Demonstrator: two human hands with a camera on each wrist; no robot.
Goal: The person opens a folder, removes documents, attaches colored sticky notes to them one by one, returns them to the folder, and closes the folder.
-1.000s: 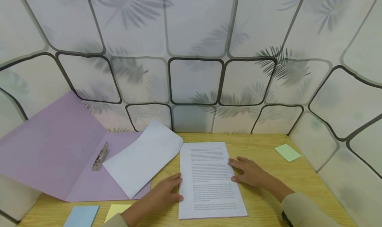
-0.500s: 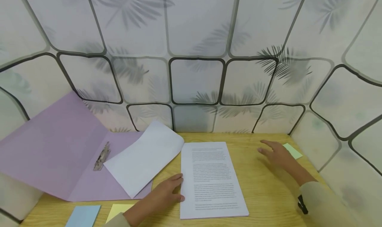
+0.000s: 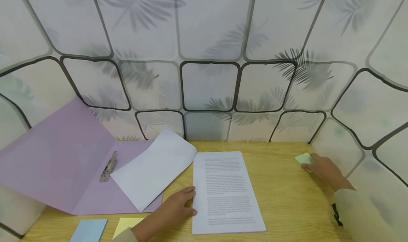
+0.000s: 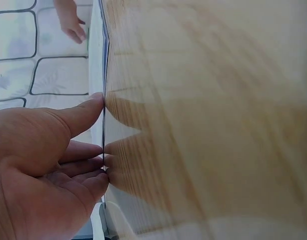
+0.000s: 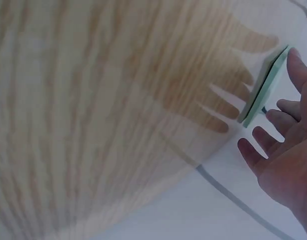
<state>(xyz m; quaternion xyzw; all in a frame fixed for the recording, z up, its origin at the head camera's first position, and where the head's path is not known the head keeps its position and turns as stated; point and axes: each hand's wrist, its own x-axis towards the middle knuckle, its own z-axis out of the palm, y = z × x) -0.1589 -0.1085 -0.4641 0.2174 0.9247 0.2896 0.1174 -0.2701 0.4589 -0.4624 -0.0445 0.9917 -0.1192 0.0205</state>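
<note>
A stack of printed sheets [image 3: 227,192] lies flat in the middle of the table. My left hand [image 3: 176,206] rests at its left edge; in the left wrist view the thumb and fingertips [image 4: 97,182] touch the table beside that edge. On the far right is a small pale green sticky-note pad [image 3: 304,159]. My right hand [image 3: 325,169] is over its right side, partly covering it. Seen from the right wrist, the thumb [image 5: 297,67] is at one end of the green pad [image 5: 266,87] and the fingers are spread, not closed round it.
An open purple folder [image 3: 60,157] with a metal clip [image 3: 109,167] stands at the left. A white sheet [image 3: 156,169] lies slanted across it. Blue [image 3: 89,229] and yellow [image 3: 127,224] note pads lie at the front left. Patterned walls [image 3: 207,86] enclose the wooden table [image 3: 274,199].
My right hand has left the right edge of the stack and moved right to the green sticky-note pad. The left hand has stayed at the stack's left edge.
</note>
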